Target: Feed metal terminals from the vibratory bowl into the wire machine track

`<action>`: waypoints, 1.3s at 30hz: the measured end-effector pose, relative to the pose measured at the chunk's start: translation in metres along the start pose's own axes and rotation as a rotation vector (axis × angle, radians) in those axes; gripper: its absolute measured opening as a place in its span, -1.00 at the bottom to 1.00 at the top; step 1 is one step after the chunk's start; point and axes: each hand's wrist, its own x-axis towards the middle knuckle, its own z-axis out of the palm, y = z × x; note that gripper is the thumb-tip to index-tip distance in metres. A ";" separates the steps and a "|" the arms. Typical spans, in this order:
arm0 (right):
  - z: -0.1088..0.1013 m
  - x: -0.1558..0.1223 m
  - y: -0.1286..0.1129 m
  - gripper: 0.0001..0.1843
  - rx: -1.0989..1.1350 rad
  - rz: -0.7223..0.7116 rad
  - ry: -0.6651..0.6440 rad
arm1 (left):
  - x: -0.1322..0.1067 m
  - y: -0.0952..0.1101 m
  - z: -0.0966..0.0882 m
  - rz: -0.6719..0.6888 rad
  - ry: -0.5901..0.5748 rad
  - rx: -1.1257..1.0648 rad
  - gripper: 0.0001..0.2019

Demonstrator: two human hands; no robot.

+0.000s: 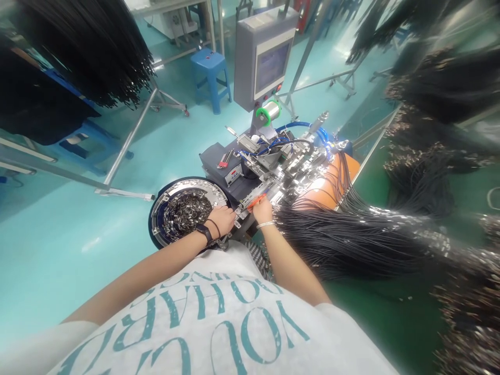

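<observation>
My left hand (222,219) rests with curled fingers at the rim of a round bowl feeder (156,219) full of small metal clips, right beside the metal feed rail (255,195). What it holds, if anything, is hidden. My right hand (262,211) is closed on a slim orange-handled tool (257,201) whose tip lies on that rail. A thick bundle of black cords (344,239) with metal ends lies just right of my right wrist.
Behind the rail stands a small assembly machine (285,156) with blue hoses, a wire spool (269,112) and a grey control box with a screen (265,62). More black cords hang on racks (86,52) to the left and right. A blue stool (211,78) stands on the teal floor.
</observation>
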 end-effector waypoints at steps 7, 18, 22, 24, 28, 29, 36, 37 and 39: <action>0.003 0.006 -0.006 -0.93 0.007 0.077 -0.046 | 0.000 0.000 -0.001 -0.003 -0.022 0.001 -0.75; 0.008 0.004 -0.006 -0.89 -0.005 0.152 0.008 | 0.002 0.001 -0.003 -0.009 -0.037 0.010 -0.75; 0.012 0.006 -0.008 -0.90 0.006 0.158 0.020 | 0.002 0.001 -0.005 -0.014 -0.049 0.034 -0.75; 0.012 0.002 -0.009 -0.92 0.033 0.153 0.017 | 0.002 0.001 -0.005 -0.013 -0.055 0.041 -0.77; 0.005 -0.014 -0.003 -0.91 0.139 0.110 0.051 | 0.002 0.001 -0.003 -0.048 -0.061 0.071 -0.77; 0.003 -0.018 -0.001 -0.88 0.166 0.095 0.068 | 0.002 0.001 -0.003 -0.050 -0.067 0.081 -0.75; -0.007 -0.042 -0.013 -0.78 0.301 0.084 0.129 | -0.002 0.001 -0.006 -0.021 -0.169 0.100 -0.47; -0.014 -0.048 -0.017 -0.75 0.265 0.099 0.140 | -0.002 0.001 -0.006 -0.013 -0.182 0.114 -0.45; -0.042 -0.063 -0.022 -0.67 0.102 0.112 0.150 | -0.003 0.000 -0.007 0.011 -0.195 0.152 -0.44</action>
